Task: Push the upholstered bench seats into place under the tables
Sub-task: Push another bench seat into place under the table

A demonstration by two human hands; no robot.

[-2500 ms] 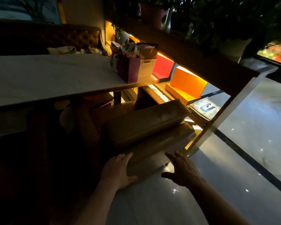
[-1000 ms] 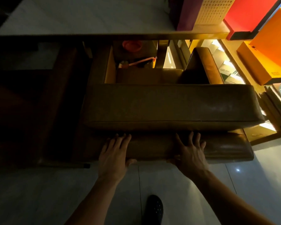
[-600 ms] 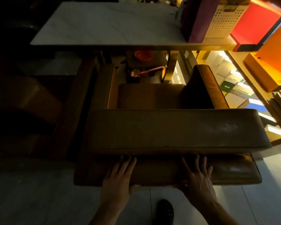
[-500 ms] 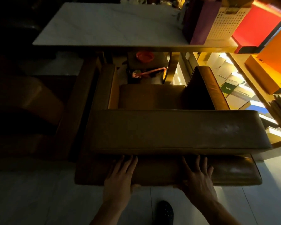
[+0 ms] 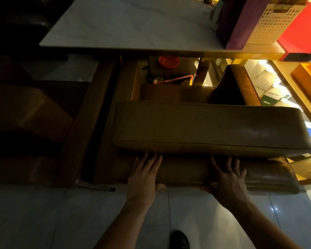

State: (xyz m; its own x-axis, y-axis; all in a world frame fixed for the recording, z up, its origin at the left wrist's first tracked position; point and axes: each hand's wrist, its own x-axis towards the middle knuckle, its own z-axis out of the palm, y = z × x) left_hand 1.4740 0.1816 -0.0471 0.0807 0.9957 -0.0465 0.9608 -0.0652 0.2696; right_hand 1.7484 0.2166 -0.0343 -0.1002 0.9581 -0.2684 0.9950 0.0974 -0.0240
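Crosswise, bench seat, table-parallel

One table serves as the landmark. Two hands lie flat, fingers spread, on the near side of one brown bench that stands in front of the table's near edge. One shoe shows on the floor, nearer than the bench. Under the table sits one orange lid. On the table's right end stand one purple box and one white perforated basket. Just right of the table is one red box. Further seats left of the bench are too dark to count.
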